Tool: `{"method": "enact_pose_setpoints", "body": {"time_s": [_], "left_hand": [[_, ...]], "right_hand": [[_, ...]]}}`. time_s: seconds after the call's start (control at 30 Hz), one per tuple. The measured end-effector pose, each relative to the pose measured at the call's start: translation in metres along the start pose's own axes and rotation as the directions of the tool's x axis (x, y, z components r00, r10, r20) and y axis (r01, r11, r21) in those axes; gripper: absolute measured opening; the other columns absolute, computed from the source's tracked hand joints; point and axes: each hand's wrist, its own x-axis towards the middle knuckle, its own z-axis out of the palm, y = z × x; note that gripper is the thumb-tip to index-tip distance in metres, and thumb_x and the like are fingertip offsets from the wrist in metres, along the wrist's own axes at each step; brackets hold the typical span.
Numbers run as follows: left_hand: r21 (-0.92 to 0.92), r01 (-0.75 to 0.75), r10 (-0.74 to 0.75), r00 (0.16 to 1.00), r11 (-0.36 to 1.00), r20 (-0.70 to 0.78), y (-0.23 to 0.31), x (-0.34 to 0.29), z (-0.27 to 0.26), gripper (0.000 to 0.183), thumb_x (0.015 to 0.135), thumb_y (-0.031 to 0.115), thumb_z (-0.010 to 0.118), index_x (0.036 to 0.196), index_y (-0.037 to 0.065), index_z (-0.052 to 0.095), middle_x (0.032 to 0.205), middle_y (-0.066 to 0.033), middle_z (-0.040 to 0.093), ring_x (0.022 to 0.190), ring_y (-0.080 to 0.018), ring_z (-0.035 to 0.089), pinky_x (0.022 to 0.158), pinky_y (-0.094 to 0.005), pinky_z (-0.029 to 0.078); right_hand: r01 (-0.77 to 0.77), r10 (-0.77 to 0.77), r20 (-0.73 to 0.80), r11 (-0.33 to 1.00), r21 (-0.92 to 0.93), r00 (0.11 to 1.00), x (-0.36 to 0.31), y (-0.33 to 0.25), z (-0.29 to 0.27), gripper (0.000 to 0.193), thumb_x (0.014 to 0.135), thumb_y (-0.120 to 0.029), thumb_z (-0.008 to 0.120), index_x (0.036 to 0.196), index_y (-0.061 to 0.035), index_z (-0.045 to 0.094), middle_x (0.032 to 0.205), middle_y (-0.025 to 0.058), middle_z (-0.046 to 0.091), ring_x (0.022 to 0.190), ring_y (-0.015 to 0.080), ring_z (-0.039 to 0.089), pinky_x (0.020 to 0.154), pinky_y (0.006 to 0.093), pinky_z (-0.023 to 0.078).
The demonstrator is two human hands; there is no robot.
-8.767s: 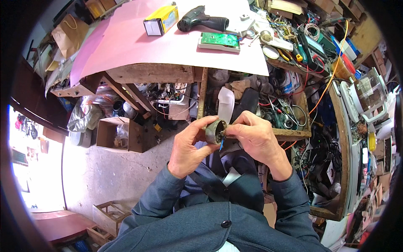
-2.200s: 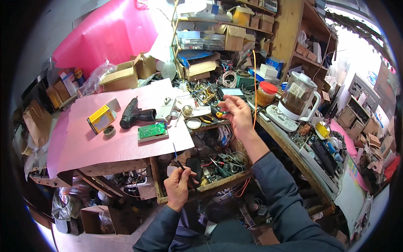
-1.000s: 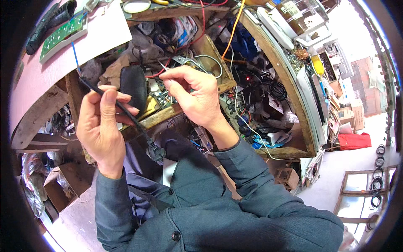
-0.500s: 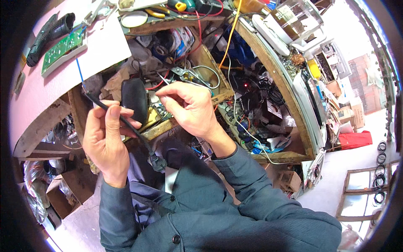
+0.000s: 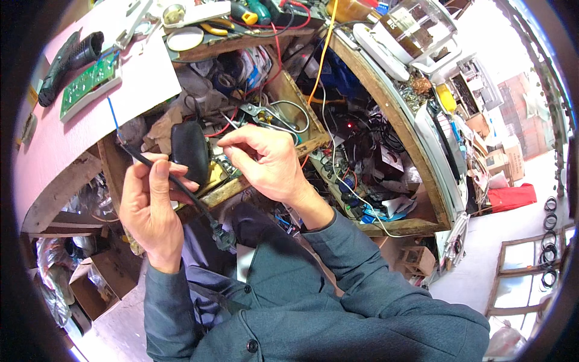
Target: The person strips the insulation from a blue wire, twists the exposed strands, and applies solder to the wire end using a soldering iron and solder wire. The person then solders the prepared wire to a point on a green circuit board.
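My left hand (image 5: 154, 217) is closed around a black cable (image 5: 196, 202), which slants down to a dark plug-like end (image 5: 224, 239) above my lap. At the cable's upper end, a thin blue wire (image 5: 113, 113) leads up toward a green circuit board (image 5: 90, 87) on the pink tabletop. My right hand (image 5: 268, 166) hovers over the open drawer, thumb and fingertips pinched together; whatever they hold, if anything, is too small to make out. Between my hands lies a black pouch-like case (image 5: 189, 154). Pliers (image 5: 256, 111) rest in the drawer beyond my right hand.
The wooden drawer frame (image 5: 232, 190) crosses in front of me, with cluttered compartments behind it. An orange cord (image 5: 322, 57) and a white cable (image 5: 338, 175) run over the right compartment. A black ribbed handle-like piece (image 5: 69, 66) lies beside the board. A cardboard box (image 5: 102, 277) stands lower left.
The view has shifted slightly, so the drawer and tabletop sit a little further left. Both hands keep nearly the same pose, the left still gripping the cable.
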Motion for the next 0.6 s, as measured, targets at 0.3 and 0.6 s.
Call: {"method": "enact_pose_setpoints", "body": {"time_s": [0.3, 0.6], "left_hand": [[-0.013, 0.013, -0.012, 1.0, 1.0, 0.007, 0.0, 0.0, 0.0, 0.021, 0.111, 0.023, 0.059, 0.115, 0.002, 0.063, 0.093, -0.0084, 0.073, 0.069, -0.0138, 0.071, 0.055, -0.0218, 0.052], [0.101, 0.037, -0.042, 0.998, 0.994, 0.044, 0.002, -0.001, 0.001, 0.02, 0.112, 0.025, 0.057, 0.109, 0.005, 0.061, 0.089, -0.0064, 0.072, 0.066, -0.0127, 0.069, 0.052, -0.024, 0.051]], "right_hand": [[0.059, -0.058, -0.046, 0.998, 0.019, 0.997, 0.0, -0.002, 0.001, 0.014, 0.091, 0.0, 0.071, 0.104, 0.0007, 0.076, 0.087, 0.0065, 0.073, 0.071, 0.0084, 0.063, 0.064, 0.0253, 0.051], [0.001, 0.001, -0.009, 0.985, 0.173, 1.0, 0.015, -0.008, -0.012, 0.016, 0.095, -0.004, 0.072, 0.11, -0.0005, 0.076, 0.089, 0.0026, 0.075, 0.077, 0.0071, 0.066, 0.068, 0.0248, 0.053]]}}
